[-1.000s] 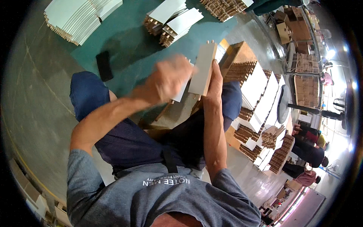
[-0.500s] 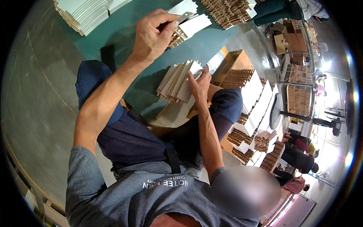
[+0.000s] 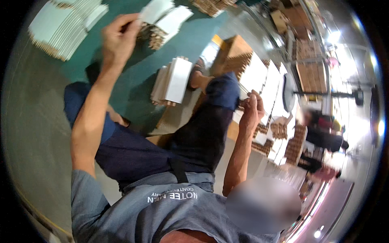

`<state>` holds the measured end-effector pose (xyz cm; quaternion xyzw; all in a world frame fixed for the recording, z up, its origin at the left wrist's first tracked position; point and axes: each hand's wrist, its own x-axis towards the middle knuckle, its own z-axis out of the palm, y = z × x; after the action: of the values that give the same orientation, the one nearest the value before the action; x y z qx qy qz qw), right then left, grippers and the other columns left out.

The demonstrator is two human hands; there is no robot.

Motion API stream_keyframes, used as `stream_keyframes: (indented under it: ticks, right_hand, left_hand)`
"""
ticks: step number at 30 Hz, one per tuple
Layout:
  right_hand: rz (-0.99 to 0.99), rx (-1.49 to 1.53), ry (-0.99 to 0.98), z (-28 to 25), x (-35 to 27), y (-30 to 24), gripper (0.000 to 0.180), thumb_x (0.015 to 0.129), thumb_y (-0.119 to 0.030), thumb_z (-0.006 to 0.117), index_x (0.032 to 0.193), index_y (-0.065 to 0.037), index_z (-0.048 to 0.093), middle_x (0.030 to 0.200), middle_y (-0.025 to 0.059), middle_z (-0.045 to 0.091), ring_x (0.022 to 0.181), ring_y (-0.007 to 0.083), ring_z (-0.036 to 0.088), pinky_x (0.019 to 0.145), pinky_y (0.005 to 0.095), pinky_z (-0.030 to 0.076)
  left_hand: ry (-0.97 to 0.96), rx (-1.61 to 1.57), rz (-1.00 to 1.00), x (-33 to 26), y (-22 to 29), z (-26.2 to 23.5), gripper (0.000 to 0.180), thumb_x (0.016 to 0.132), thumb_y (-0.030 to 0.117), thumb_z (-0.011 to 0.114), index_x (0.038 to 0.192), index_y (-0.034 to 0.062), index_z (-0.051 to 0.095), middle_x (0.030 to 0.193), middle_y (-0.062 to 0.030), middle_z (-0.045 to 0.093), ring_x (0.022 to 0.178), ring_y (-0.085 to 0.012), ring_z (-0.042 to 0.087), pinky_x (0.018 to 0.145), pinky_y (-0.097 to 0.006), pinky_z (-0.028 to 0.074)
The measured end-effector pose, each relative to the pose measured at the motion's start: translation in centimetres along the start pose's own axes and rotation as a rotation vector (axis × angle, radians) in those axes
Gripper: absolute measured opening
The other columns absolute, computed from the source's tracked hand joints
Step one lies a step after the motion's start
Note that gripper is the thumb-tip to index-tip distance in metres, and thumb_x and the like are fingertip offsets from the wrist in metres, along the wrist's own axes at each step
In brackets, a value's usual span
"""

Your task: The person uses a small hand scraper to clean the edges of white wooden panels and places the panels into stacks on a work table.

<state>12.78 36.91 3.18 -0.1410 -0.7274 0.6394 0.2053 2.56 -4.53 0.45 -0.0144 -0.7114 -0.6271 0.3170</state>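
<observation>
Left hand (image 3: 118, 39) pinched near white boards (image 3: 157, 11), right hand (image 3: 251, 108) curled near stacked panels (image 3: 251, 72); can't tell if fingers grip anything. Pegged stack (image 3: 178, 81) between hands: handle by edges, spare pegs (image 3: 171, 103).

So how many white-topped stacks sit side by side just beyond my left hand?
2: the left stack, nearest your left hand, and the right stack directly beside it. The top edge crops the view, so others may be hidden.

A head camera looks down over the lap (image 3: 174, 156)
</observation>
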Motion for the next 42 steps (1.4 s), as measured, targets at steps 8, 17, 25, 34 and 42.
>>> stream_keyframes:
  ticks: [8,17,25,34,42]
  right_hand:
    - [0.803,0.225,0.275,-18.9,-1.3,23.4,0.010,0.093,-0.012,0.065,0.097,-0.006,0.058,0.072,0.0059,0.062,0.063,0.0162,0.060,0.049,0.0310,0.046]
    - [0.832,-0.208,0.346,-20.5,-1.1,33.3,0.040,0.086,-0.028,0.074,0.109,0.003,0.061,0.075,0.0059,0.059,0.060,0.0155,0.056,0.050,0.0313,0.047]
    - [0.357,-1.079,0.356,-20.3,3.4,38.1,0.065,0.087,-0.042,0.073,0.127,0.005,0.053,0.085,0.0157,0.066,0.076,0.0234,0.065,0.064,0.0349,0.054]
    - [0.229,-1.189,0.210,-22.2,2.9,36.1,0.025,0.092,-0.023,0.063,0.109,-0.010,0.075,0.095,0.0230,0.068,0.092,0.0381,0.067,0.078,0.0452,0.053]
    - [0.334,-1.097,0.253,-24.2,-2.6,35.2,0.039,0.085,-0.033,0.073,0.100,0.003,0.074,0.094,0.0235,0.069,0.090,0.0372,0.066,0.081,0.0463,0.051]
  left_hand:
    - [-0.042,0.113,-0.141,-0.6,-1.9,-0.1,0.025,0.093,0.017,0.070,0.114,0.0047,0.074,0.101,-0.0033,0.073,0.089,-0.0094,0.063,0.080,-0.023,0.048]
    - [-0.073,0.259,-0.356,-3.3,-6.6,-0.4,0.026,0.093,0.012,0.072,0.116,0.0019,0.072,0.104,-0.0032,0.070,0.092,-0.0110,0.060,0.084,-0.024,0.046]
    - [-0.173,0.301,-0.425,-4.8,-11.0,-1.4,0.028,0.094,0.011,0.071,0.119,-0.0017,0.070,0.105,-0.0054,0.070,0.091,-0.0099,0.061,0.082,-0.023,0.049]
    - [-0.231,0.345,-0.409,-5.1,-12.6,-0.3,0.030,0.093,0.012,0.072,0.120,-0.0018,0.070,0.105,-0.0064,0.071,0.093,-0.0100,0.063,0.083,-0.022,0.050]
    - [-0.249,0.316,-0.423,-5.0,-12.2,-0.3,0.028,0.094,0.009,0.070,0.120,-0.0018,0.069,0.107,-0.0059,0.070,0.093,-0.0098,0.062,0.084,-0.022,0.049]
